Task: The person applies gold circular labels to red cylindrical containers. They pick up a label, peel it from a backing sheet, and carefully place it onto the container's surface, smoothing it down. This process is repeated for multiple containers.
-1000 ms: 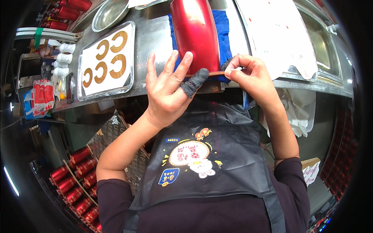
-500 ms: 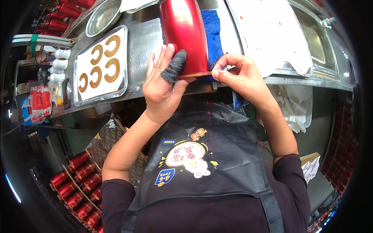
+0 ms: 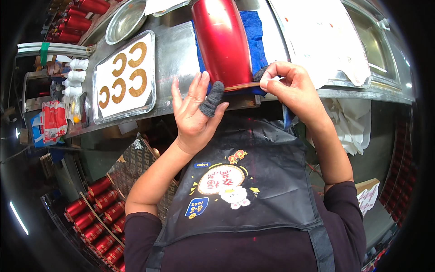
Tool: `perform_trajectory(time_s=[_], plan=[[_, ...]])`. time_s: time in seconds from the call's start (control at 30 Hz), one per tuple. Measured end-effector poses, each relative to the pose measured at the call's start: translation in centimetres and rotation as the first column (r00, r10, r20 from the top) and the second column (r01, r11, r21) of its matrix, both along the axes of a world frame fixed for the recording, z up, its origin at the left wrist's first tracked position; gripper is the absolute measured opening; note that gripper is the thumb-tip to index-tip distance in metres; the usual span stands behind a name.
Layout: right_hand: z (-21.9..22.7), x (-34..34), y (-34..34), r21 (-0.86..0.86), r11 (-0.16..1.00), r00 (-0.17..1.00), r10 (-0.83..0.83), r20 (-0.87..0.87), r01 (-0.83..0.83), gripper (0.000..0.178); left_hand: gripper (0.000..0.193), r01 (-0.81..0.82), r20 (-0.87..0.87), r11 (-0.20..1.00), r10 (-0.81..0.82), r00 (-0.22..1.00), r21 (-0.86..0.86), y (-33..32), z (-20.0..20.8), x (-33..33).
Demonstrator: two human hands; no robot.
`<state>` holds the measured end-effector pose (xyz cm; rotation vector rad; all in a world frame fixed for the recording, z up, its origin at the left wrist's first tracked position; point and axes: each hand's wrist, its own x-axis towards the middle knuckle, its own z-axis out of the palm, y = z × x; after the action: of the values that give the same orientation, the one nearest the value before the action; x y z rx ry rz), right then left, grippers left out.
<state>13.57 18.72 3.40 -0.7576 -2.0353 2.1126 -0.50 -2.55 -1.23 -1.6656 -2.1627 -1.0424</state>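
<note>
A shiny red metal cylinder [image 3: 222, 43] lies on a blue cloth [image 3: 254, 34], its near end toward me. A thin gold-brown strip [image 3: 240, 85] runs along that near rim and reaches slightly past its right side. My right hand [image 3: 290, 88] is closed, thumb and forefinger pinching at the strip's right end; the exact grip is partly hidden. Just left of the rim, my left hand [image 3: 195, 113] is open with fingers spread, and a dark grey knitted cover [image 3: 212, 99] sits on one finger. Whether that covered finger touches the cylinder, I cannot tell.
Left on the metal bench, a clear tray [image 3: 152, 90] holds a white sheet with several gold C-shaped pieces [image 3: 138, 81]. Behind it stands a metal bowl [image 3: 124, 22]. A white board [image 3: 321, 41] lies at right. Several red cylinders [image 3: 106, 199] are stacked at lower left.
My left hand has come away from the cylinder's lower left side, its fingers now spread. The right hand keeps its pinch at the rim. The whole view has shifted slightly.
</note>
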Motion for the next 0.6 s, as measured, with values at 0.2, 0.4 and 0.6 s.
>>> perform_trajectory(time_s=[0.2, 0.4, 0.6], plan=[[-0.4, -0.1, 0.1, -0.011, 1.000, 1.000, 0.006, 0.011, -0.006, 0.010, 0.038, -0.005, -0.202, 1.000, 0.000, 0.979, -0.024, 1.6, 1.9, 0.0], [-1.3, -0.5, 0.0, -0.013, 0.999, 0.999, 0.038, 0.002, -0.038, 0.008, 0.039, -0.037, -0.246, 0.997, 0.019, 0.969, -0.070, 3.5, 3.0, 0.7], [-0.5, -0.3, -0.1, -0.038, 0.997, 0.998, 0.061, -0.002, -0.061, 0.010, 0.061, -0.045, 0.144, 0.993, 0.028, 0.989, 0.112, 3.3, 1.5, -0.2]])
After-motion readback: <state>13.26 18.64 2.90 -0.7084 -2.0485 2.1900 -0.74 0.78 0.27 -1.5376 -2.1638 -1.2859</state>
